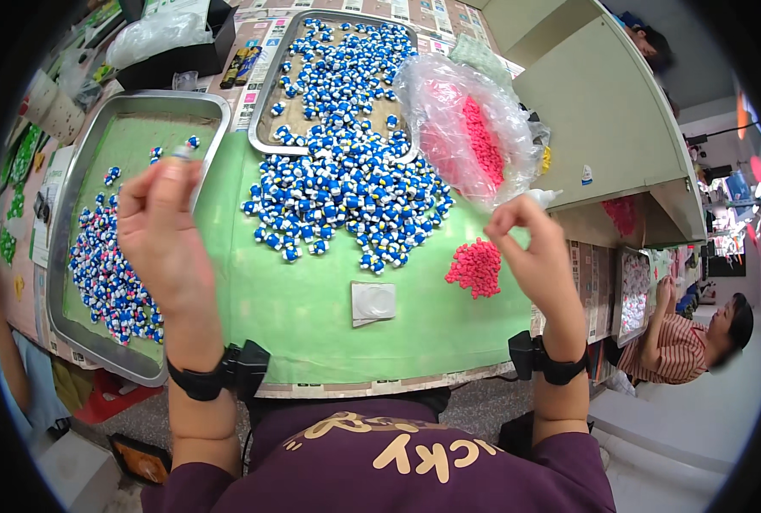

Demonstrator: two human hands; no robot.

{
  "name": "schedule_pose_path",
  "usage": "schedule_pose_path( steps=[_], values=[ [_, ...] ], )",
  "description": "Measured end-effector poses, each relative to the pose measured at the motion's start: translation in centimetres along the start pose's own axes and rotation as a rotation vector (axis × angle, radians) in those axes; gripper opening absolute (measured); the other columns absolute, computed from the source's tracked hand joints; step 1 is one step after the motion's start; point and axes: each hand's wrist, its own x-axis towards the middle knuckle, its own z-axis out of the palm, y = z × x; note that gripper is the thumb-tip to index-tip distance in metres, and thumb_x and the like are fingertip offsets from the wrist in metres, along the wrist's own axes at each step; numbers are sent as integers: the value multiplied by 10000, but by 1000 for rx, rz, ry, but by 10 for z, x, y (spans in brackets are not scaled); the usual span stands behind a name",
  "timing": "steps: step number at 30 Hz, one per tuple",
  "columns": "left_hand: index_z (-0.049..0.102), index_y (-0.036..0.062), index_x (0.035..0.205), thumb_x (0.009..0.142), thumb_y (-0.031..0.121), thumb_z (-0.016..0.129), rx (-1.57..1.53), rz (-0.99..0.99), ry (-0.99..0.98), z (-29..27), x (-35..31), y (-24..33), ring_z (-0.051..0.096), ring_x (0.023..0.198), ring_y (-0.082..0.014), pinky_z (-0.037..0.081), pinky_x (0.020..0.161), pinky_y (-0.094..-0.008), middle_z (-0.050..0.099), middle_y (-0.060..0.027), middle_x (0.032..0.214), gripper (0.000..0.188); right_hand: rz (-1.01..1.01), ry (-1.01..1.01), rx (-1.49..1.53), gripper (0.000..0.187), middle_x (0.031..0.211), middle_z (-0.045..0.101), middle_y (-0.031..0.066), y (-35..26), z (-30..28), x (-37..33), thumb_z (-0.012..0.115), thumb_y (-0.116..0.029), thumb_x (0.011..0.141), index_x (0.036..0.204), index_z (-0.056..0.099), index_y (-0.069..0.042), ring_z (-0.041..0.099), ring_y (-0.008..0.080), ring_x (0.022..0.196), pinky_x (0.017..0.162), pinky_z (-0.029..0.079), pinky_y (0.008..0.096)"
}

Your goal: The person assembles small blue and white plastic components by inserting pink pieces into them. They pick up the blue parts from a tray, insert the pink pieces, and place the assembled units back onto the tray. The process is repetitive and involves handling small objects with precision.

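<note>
Our left hand [165, 231] pinches a small pale piece [182, 152] by the tray [158, 124], while our right hand [527, 244], contents indeterminable, hovers beside pink pieces [474, 269] apparently heaped for easy reach.

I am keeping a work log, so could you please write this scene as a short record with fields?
left hand: raised by the left tray, fingertips apparently pinching a small pale piece
right hand: thumb and finger close together near the pink heap; cannot tell if it holds anything
left tray contents: many small coloured pieces
far tray: blue-and-white pieces, also heaped in front
plastic bag: pink pieces inside
table: green sheet, white square pad
</note>
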Motion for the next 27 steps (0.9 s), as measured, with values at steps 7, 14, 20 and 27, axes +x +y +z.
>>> schedule_pose_path(
  steps=[7, 14, 20, 27],
  values=[
    [568, -40, 1105, 892, 20, 639, 162, 233, 350, -24, 28, 9, 594, 887, -144, 484, 873, -296, 611, -86, 1044, 233, 9, -120, -138, 122, 720, 557, 173, 26, 20, -5, 570, 86, 750, 804, 489, 13, 566, 339, 672, 624, 451, 386],
    [641, 24, 1005, 843, -1, 650, 573, 69, -662, 27, -15, 0, 587, 831, -149, 473, 756, -271, 621, -53, 968, 163, 13, -190, -154, 92, 735, 573, 196, 31, 28, 1, 566, 60, 761, 793, 490, 20, 571, 382, 698, 623, 450, 410],
    [642, 22, 919, 742, 26, 725, 884, 34, -1140, 25, -23, -7, 595, 839, -246, 470, 738, -333, 580, -81, 876, 195, 7, -227, -139, 84, 744, 571, 199, 31, 27, 2, 560, 60, 761, 799, 497, 20, 570, 371, 698, 627, 451, 409],
    [623, 32, 941, 716, 40, 732, 1019, 123, -1162, 29, -29, -10, 588, 856, -300, 483, 736, -398, 569, -102, 912, 250, -54, -341, -185, 113, 730, 527, 151, 35, 22, 7, 540, 91, 777, 830, 476, 14, 529, 281, 674, 637, 444, 346]
  ],
)
